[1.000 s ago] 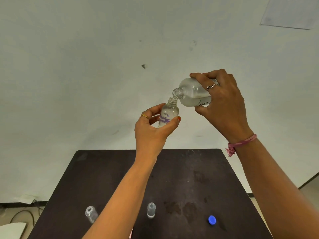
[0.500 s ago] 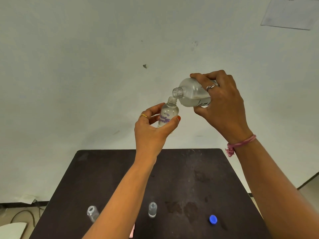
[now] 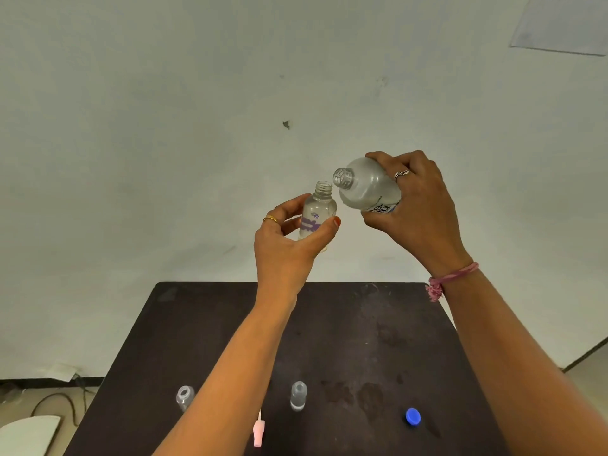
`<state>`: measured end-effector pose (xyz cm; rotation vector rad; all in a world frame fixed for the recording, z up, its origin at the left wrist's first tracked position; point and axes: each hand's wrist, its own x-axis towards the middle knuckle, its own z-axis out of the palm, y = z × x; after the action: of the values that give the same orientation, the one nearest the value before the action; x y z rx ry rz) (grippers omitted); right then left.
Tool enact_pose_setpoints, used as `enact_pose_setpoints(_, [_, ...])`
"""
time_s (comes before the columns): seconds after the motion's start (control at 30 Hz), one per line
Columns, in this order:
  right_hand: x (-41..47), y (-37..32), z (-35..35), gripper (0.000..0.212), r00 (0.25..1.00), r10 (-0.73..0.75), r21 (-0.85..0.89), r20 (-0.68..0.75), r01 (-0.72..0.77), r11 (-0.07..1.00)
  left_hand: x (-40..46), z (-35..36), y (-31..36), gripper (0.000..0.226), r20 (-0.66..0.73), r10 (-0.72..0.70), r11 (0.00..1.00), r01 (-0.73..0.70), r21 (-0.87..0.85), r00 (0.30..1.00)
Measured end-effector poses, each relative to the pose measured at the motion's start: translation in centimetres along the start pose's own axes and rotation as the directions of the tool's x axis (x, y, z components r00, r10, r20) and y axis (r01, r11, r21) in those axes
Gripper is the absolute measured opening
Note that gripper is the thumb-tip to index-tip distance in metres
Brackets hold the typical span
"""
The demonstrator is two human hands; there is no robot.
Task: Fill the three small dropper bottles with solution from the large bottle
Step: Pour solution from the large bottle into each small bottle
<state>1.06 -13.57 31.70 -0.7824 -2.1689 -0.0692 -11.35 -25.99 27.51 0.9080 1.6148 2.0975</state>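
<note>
My left hand (image 3: 286, 248) grips a small clear bottle with a purple label (image 3: 317, 212), upright and uncapped, raised above the dark table (image 3: 345, 324). My right hand (image 3: 421, 212) grips the large clear bottle (image 3: 365, 189), tilted with its open mouth pointing left, just above and right of the small bottle's neck; the two mouths are apart. Two more small clear dropper bottles stand on the table: one (image 3: 185, 397) at the left, one (image 3: 298, 395) in the middle.
A blue cap (image 3: 413, 417) lies on the table at the right. A pink dropper tip (image 3: 258, 434) lies near the front, beside my left forearm. Wet stains mark the tabletop. A white wall stands behind, with a paper sheet (image 3: 562, 24) at top right.
The large bottle's mouth has lifted off the small bottle's neck and tilted back slightly. Both hands have stayed raised in about the same place.
</note>
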Motion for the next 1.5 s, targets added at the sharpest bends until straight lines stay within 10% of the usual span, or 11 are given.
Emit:
enact_pose_setpoints(0.5, [-1.8, -1.1, 5.4, 0.076, 0.864, 0.317, 0.539, 0.393, -0.495, 0.681, 0.4, -3.4, -3.2, 0.048, -0.043, -0.011, 0.999, 0.013, 0.053, 0.999])
enact_pose_setpoints(1.5, [-12.6, -5.5, 16.3, 0.074, 0.736, 0.527, 0.482, 0.424, -0.677, 0.557, -7.4, -15.5, -20.5, 0.046, -0.106, -0.328, 0.872, 0.344, 0.348, 0.939])
